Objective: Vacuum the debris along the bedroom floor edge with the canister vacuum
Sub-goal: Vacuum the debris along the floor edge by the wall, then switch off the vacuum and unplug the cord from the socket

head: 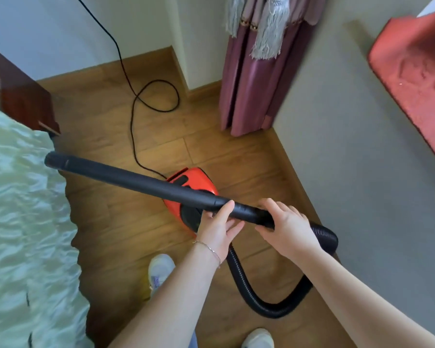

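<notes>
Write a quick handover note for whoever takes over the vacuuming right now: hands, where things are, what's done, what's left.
Left hand: on the wand from below, thumb over it, fingers loose.
Right hand: gripping the wand's rear end, where the hose joins.
Wand: lifted off the floor, its open tip by the bed edge, no floor head visible.
Canister: on the floor under the wand, its cord looping toward the far wall.
Done: wand in hand; whether any edge is cleaned cannot be told.
Left: lower the tip to the floor and run it along the skirting and bed edge. No debris is visible from here.
</notes>
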`<state>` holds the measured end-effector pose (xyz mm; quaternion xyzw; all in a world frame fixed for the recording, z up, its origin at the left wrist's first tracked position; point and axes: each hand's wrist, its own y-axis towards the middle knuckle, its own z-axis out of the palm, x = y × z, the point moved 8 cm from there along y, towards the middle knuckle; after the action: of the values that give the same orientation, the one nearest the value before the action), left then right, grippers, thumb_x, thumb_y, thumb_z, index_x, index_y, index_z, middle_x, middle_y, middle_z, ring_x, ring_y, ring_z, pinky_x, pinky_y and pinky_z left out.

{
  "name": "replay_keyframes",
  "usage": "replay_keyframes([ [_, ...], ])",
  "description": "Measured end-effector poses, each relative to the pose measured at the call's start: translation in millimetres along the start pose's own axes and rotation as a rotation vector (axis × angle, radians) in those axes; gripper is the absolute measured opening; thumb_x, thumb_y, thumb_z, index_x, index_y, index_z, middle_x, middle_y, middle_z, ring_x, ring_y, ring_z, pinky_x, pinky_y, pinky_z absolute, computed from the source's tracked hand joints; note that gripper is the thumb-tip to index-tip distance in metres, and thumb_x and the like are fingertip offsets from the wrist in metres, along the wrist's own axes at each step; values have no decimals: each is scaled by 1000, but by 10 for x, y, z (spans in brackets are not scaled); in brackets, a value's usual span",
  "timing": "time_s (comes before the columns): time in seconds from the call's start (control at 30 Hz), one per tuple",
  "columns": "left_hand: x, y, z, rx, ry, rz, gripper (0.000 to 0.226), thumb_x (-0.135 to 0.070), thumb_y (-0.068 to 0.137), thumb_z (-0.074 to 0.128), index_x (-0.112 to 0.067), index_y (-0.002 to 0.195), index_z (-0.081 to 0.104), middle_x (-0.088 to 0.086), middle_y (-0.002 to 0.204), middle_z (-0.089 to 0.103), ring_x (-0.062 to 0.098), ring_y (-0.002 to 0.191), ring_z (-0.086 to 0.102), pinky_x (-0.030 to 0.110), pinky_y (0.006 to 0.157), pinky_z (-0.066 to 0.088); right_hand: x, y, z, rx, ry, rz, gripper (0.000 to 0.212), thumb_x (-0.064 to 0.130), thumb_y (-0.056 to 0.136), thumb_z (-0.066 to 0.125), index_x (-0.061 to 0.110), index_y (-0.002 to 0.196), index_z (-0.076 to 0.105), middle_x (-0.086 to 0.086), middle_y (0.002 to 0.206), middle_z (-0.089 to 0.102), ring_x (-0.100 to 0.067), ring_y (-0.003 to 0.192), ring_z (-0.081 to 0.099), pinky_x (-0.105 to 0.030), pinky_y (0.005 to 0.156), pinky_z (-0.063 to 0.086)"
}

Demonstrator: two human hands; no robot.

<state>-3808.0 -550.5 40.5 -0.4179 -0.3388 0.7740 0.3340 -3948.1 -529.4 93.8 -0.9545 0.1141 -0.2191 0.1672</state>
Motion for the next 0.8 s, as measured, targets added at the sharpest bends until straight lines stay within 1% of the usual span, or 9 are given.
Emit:
replay_keyframes([
  [0.07,-209,83,-107,-2,-26,0,41,-14,87,63,-10,124,46,14,121,58,21,104,63,27,76,57,239,206,49,27,-45,-41,43,40,87,58,39,127,42,7,105,57,-24,98,54,-40,89,42],
  [0.17,-533,238,-250,-9,-33,-26,44,-17,86,64,-9,126,46,16,123,58,22,106,62,30,83,54,512,514,82,50,-39,-51,42,38,89,57,39,129,44,8,99,54,-23,96,53,-38,90,42],
  [0.27,-920,405,-364,0,-54,-32,35,-23,87,62,-13,119,51,13,121,60,19,101,63,28,79,53,693,801,62,40,-46,-32,42,36,89,58,38,129,47,8,95,52,-24,95,53,-38,93,39],
  [0.33,-1254,536,-468,-21,-115,3,35,-26,88,61,-12,119,52,12,119,62,19,99,65,29,76,54,781,995,33,27,-36,-12,43,35,87,60,37,129,49,7,94,53,-25,97,53,-38,97,37],
  [0.43,-1729,720,-664,-75,-200,64,32,-27,89,59,-15,116,50,10,116,62,21,101,65,34,75,54,840,1268,13,25,-30,5,44,33,87,61,35,130,51,2,100,59,-26,101,52,-41,103,33],
  [0.5,-1940,815,-772,-82,-223,80,38,-28,89,60,-15,122,48,10,119,60,21,104,63,37,76,55,854,1397,17,8,-42,7,44,32,87,62,33,129,52,-1,102,62,-27,101,53,-41,104,32],
  [0.57,-2056,895,-864,-78,-209,77,45,-28,89,60,-12,128,45,11,122,59,21,105,63,38,78,55,865,1489,72,12,-67,11,43,33,88,61,33,130,51,-1,102,61,-27,101,53,-40,105,31],
  [0.67,-2078,1028,-989,-103,-183,46,46,-25,88,61,-10,129,45,13,124,58,21,105,62,37,79,54,872,1629,243,56,-123,8,43,35,90,55,33,132,47,0,108,60,-27,107,50,-40,107,28],
  [0.8,-1968,1289,-1137,-139,-191,13,45,-22,89,61,-9,128,44,15,124,58,23,105,61,37,81,54,910,1886,568,105,-162,-51,41,31,88,56,20,127,50,0,115,59,-25,110,50,-37,100,33],
])
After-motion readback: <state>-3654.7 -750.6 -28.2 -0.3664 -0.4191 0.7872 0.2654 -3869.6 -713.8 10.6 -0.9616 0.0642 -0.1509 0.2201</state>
